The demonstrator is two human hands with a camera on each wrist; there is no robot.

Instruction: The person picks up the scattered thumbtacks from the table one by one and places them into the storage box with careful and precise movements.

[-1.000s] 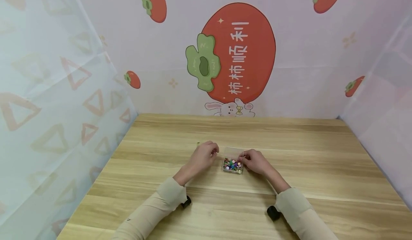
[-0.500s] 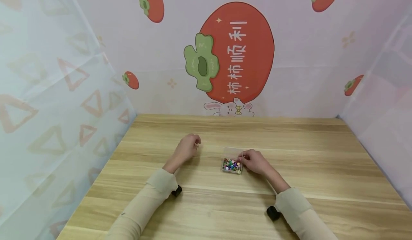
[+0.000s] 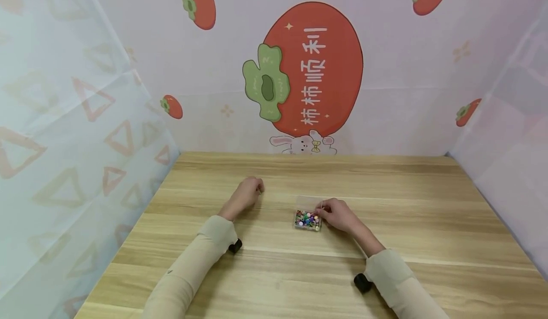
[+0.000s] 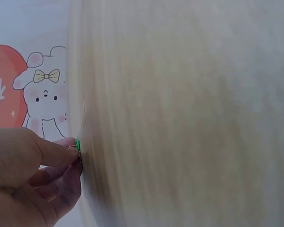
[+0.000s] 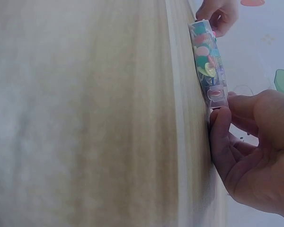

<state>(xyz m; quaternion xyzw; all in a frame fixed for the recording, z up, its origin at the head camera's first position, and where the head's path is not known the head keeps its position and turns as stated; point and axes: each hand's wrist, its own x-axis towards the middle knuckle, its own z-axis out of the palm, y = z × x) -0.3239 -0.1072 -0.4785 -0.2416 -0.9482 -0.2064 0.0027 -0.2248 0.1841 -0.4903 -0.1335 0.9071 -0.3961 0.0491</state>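
Observation:
In the left wrist view, my left hand [image 4: 42,175] has its fingertips at the tabletop, with a green thumbtack [image 4: 77,143] pinched at the thumb and fingers; part of it is hidden. A small clear plastic box [image 5: 217,97] filled with many-coloured thumbtacks [image 3: 308,219] sits on the table, its transparent lid [image 3: 309,202] folded back. My right hand [image 3: 338,213] grips this box at its right side, between thumb and fingers. The left hand [image 3: 247,193] is farther back and to the left of the box.
The wood-grain table [image 3: 299,281] runs back to a printed wall cloth [image 3: 222,72] with persimmon pictures. White patterned cloth [image 3: 77,157] hangs along the left side, and another [image 3: 509,133] along the right.
My left hand has moved left and back, away from the box, and over the spot where a small yellow-green piece lay. The right hand keeps its hold on the box.

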